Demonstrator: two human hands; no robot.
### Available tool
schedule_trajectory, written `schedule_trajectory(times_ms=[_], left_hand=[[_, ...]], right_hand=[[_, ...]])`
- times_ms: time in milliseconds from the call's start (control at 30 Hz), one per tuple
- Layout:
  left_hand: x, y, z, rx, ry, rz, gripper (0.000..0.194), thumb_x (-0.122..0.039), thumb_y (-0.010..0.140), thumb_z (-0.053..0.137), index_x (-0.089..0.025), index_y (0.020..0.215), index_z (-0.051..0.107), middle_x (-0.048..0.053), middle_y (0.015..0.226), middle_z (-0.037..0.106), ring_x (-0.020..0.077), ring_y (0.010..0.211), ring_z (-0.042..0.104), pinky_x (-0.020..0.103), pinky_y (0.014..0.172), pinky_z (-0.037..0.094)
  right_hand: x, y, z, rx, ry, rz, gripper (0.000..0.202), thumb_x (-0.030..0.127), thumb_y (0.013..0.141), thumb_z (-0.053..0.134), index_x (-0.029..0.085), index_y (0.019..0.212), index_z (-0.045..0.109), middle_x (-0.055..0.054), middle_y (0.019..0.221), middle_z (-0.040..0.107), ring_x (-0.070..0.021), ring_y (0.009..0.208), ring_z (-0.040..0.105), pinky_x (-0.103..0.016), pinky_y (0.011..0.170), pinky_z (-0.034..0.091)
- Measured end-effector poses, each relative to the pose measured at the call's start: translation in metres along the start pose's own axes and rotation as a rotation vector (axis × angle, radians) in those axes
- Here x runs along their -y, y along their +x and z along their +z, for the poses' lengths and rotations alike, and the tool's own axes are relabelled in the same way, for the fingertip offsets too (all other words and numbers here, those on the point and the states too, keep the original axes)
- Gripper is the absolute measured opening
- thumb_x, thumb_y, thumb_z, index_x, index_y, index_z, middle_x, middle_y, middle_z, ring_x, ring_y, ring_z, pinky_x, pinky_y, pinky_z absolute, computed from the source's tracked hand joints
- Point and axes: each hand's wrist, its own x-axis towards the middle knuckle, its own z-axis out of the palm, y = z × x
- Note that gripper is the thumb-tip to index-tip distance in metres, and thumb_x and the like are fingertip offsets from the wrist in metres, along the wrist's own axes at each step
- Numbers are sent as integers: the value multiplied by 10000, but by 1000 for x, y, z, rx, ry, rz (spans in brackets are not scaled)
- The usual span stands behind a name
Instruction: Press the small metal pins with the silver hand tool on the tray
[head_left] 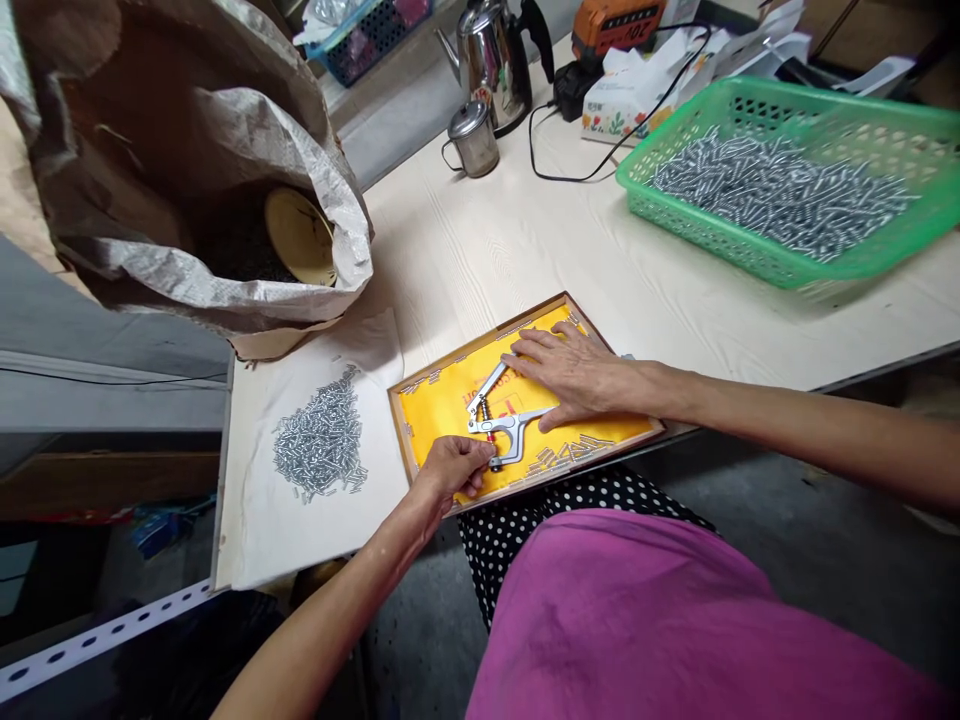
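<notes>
Silver hand pliers with a spring between their spread handles lie over a shallow, wood-rimmed tray lined with yellow. My right hand reaches across both handles, fingers on the upper one and thumb by the lower one. At the jaw end, thumb and fingertips of my left hand are pinched together beside a small red part; whatever they hold is too small to make out. Small metal pins lie loose along the tray's near side, with more along its edges.
Left of the tray, a heap of metal pins rests on a white cloth. A large open sack holds a yellow bowl. A green basket of metal pieces, a kettle, a metal cup and a black cable occupy the back.
</notes>
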Motion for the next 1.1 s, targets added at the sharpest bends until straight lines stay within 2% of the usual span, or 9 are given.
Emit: schedule_trajectory(times_ms=[300, 467, 533, 600, 700, 767, 833, 967, 1100], left_hand=[[2, -1, 1, -11, -16, 5, 490, -572, 668, 829, -149, 600, 592, -55, 403, 482, 50, 344, 383, 187, 389, 295], [6, 1, 1, 8, 14, 11, 502, -593, 683, 809, -162, 591, 566, -60, 416, 464, 56, 354, 379, 201, 414, 302], [7, -2, 2, -45, 112, 33, 457, -552, 758, 764, -166, 605, 572, -44, 449, 481, 81, 393, 423, 223, 450, 345], [7, -10, 7, -226, 295, 172, 361, -470, 836, 712, -163, 674, 613, 8, 580, 583, 134, 525, 548, 264, 546, 435], [0, -18, 20, -495, 605, 569, 228, -385, 877, 694, -180, 971, 669, 105, 1032, 695, 249, 977, 649, 374, 835, 516], [-8, -13, 28, -464, 781, 776, 449, -398, 846, 740, -192, 1217, 595, 153, 1320, 612, 308, 1204, 561, 455, 963, 495], [-18, 0, 31, -409, 923, 853, 672, -397, 817, 774, -166, 1372, 474, 196, 1460, 505, 345, 1312, 475, 498, 1008, 476], [-28, 19, 28, -294, 1079, 866, 715, -422, 877, 694, -113, 1441, 380, 192, 1346, 578, 321, 1193, 536, 481, 977, 492], [-30, 19, 29, -301, 1160, 881, 624, -455, 926, 626, -82, 1388, 433, 189, 1284, 590, 315, 1150, 529, 454, 936, 492]], right_hand=[[-2, 9, 1, 19, 14, 11, 785, 690, 699, 736, 150, 1243, 564, -144, 1167, 599, -329, 1045, 467, -406, 812, 353], [1, 7, -3, 55, 27, 26, 628, 589, 736, 774, 156, 1152, 591, -127, 1126, 605, -308, 1014, 473, -385, 794, 326], [3, 5, -4, 57, 40, 21, 543, 540, 775, 763, 159, 1124, 596, -122, 1111, 609, -297, 998, 482, -380, 791, 322], [5, 1, -3, 44, 54, 5, 471, 496, 811, 743, 160, 1107, 599, -117, 1083, 612, -291, 982, 493, -382, 791, 325], [7, -6, 7, -24, 78, -20, 401, 452, 860, 691, 161, 1119, 600, -114, 1058, 614, -291, 973, 512, -396, 803, 336], [6, -9, 17, -82, 98, -31, 390, 468, 882, 642, 172, 1134, 608, -118, 1057, 621, -300, 969, 522, -409, 811, 345], [3, -10, 27, -122, 118, -40, 421, 523, 885, 595, 181, 1129, 629, -123, 1015, 630, -305, 933, 536, -428, 808, 360], [-3, -12, 37, -190, 86, -1, 613, 681, 820, 541, 194, 1175, 653, -166, 1063, 654, -346, 932, 560, -485, 813, 393], [1, -17, 33, -167, -13, 0, 463, 572, 860, 563, 180, 1083, 664, -146, 985, 660, -321, 874, 564, -456, 785, 404]])
